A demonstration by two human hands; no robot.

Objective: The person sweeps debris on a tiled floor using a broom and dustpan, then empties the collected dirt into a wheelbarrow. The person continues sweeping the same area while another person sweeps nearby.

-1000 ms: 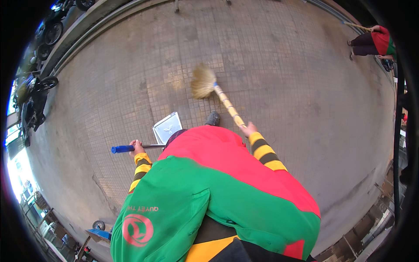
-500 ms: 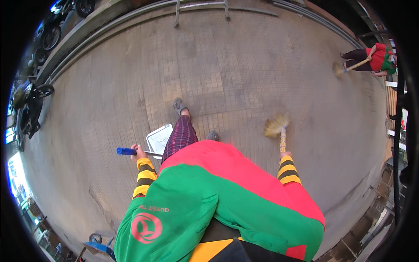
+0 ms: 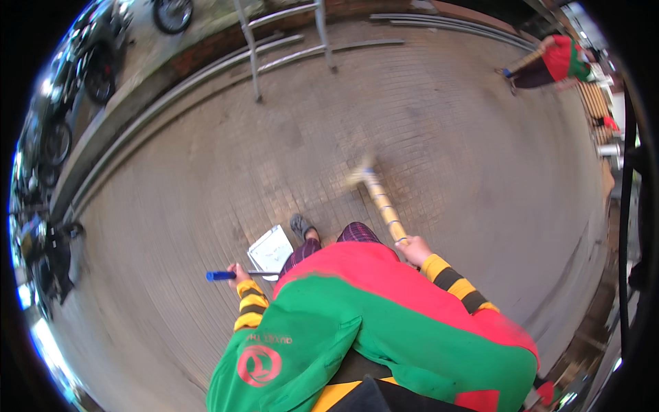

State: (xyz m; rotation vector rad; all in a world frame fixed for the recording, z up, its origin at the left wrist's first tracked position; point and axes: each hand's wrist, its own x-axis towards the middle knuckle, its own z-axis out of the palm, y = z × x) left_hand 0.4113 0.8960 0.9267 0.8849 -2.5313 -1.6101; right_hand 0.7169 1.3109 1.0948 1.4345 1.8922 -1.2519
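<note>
My left hand (image 3: 238,276) is closed round the long handle of a dustpan (image 3: 270,248), just below its blue grip end. The white dustpan hangs or rests low beside my left foot; whether it touches the floor I cannot tell. In my right hand (image 3: 414,251) is the straw-coloured, banded handle of a broom (image 3: 386,209). It slants forward and to the left, and its head is smeared by motion low over the paving ahead of my feet. A grey clog (image 3: 302,225) shows on my left foot.
A metal ladder (image 3: 254,58) stands at the far edge, by long metal bars (image 3: 439,25) and a low kerb (image 3: 89,147). Motorbikes (image 3: 51,254) are parked along the left. At the far right another person (image 3: 559,58) in red and green holds a broom.
My right hand has swung the broom forward and to the left, from out at my right side. The ladder appears closer as I have moved forward. The dustpan stays in my left hand.
</note>
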